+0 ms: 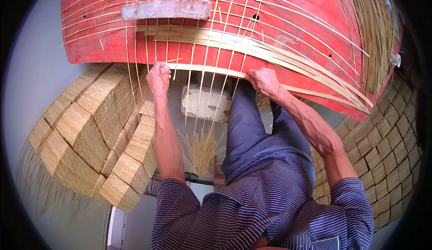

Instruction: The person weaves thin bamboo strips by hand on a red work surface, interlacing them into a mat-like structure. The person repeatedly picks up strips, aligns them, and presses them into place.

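Observation:
A long flat bamboo strip [204, 69] runs crosswise along the near edge of the red board. My left hand [159, 80] is closed with thumb and fingers pinching the strip near its left end. Farther right, my right hand [265, 82] is closed on the same strip, whose tail trails off to the right. Between my hands the strip crosses several thin lengthwise bamboo strips [193, 54] that hang over the board's edge. Just beyond lies a tightly woven bamboo band [211, 36], with an open lattice past it. A worn bar-shaped weight [166, 10] rests on the lattice.
The red board [103, 47] has small dark holes. A thick bundle of thin strips [371, 38] lies at its right end. Stacked woven bamboo pieces stand at left [90, 133] and right [391, 133]. Below the edge are a worn pale block [204, 104] and a strip bundle [202, 153].

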`<state>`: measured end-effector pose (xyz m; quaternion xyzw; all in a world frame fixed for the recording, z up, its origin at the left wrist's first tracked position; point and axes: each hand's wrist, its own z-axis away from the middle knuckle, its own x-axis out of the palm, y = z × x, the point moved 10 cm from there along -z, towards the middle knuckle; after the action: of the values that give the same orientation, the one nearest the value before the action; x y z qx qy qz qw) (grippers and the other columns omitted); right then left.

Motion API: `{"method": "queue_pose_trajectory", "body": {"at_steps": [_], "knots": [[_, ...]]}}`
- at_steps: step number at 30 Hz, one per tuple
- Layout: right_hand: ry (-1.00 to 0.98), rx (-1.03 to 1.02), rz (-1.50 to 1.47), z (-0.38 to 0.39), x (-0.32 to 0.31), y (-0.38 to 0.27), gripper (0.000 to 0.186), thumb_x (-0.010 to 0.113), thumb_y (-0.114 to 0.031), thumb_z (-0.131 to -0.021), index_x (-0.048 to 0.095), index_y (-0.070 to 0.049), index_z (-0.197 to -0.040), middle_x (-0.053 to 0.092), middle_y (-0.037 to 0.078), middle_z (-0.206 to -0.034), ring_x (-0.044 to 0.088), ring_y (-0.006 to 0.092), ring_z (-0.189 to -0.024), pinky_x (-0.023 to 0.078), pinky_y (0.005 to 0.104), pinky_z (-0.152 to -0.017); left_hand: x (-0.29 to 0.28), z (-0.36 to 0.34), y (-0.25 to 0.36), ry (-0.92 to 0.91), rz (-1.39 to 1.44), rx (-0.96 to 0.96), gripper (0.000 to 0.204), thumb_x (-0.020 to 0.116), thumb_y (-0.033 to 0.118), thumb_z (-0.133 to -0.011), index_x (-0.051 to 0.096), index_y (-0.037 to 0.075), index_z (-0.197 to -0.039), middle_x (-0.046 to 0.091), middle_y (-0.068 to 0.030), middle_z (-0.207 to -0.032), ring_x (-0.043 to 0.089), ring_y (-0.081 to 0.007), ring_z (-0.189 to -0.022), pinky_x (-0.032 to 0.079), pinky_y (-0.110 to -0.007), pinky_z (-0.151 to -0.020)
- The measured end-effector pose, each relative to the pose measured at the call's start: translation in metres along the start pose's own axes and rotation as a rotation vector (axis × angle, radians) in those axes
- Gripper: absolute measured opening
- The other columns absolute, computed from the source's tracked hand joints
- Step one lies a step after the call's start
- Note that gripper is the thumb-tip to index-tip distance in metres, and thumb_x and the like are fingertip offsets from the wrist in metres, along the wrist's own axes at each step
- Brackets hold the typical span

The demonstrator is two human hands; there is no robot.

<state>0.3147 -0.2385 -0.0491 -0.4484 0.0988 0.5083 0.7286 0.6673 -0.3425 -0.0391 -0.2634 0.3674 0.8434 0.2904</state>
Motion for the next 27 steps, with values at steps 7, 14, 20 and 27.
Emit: {"method": "queue_pose_trajectory", "body": {"at_steps": [7,14,20,27], "knots": [[0.17,-0.023,0.144,0.0,-0.006,0.001,0.018,0.056,-0.021,-0.091,0.058,-0.006,-0.081,0.063,0.016,-0.074,0.066,0.0351,-0.068,0.047,0.0488,-0.055,-0.001,-0.022,0.016,0.019,0.015,0.166,0.022,0.062,0.021,-0.087,0.068,0.0,-0.092,0.066,-0.0085,-0.071,0.064,-0.0167,-0.066,0.051,-0.034,-0.064],[0.303,-0.105,0.277,-0.006,-0.033,-0.042,0.015,0.058,-0.021,-0.087,0.057,-0.006,-0.085,0.059,0.012,-0.082,0.06,0.0298,-0.08,0.049,0.045,-0.068,-0.007,-0.02,0.024,0.067,-0.02,0.273,0.02,0.064,0.02,-0.087,0.068,0.001,-0.091,0.066,-0.0091,-0.073,0.062,-0.017,-0.067,0.049,-0.033,-0.065],[0.251,-0.307,0.408,-0.062,-0.035,-0.111,0.023,0.063,-0.021,-0.081,0.059,-0.003,-0.094,0.06,0.012,-0.089,0.06,0.0269,-0.089,0.048,0.0433,-0.073,-0.007,-0.019,0.034,0.08,-0.075,0.282,0.012,0.067,0.012,-0.087,0.068,0.001,-0.089,0.066,-0.0139,-0.074,0.065,-0.0219,-0.069,0.05,-0.035,-0.067],[0.224,-0.331,0.54,-0.085,-0.017,-0.11,0.021,0.065,-0.019,-0.075,0.057,-0.004,-0.087,0.055,0.01,-0.08,0.06,0.0255,-0.08,0.047,0.0395,-0.062,-0.008,-0.023,0.039,0.044,-0.087,0.251,0.016,0.065,0.015,-0.086,0.068,-0.001,-0.089,0.066,-0.0147,-0.071,0.065,-0.0243,-0.067,0.05,-0.037,-0.066]]}}
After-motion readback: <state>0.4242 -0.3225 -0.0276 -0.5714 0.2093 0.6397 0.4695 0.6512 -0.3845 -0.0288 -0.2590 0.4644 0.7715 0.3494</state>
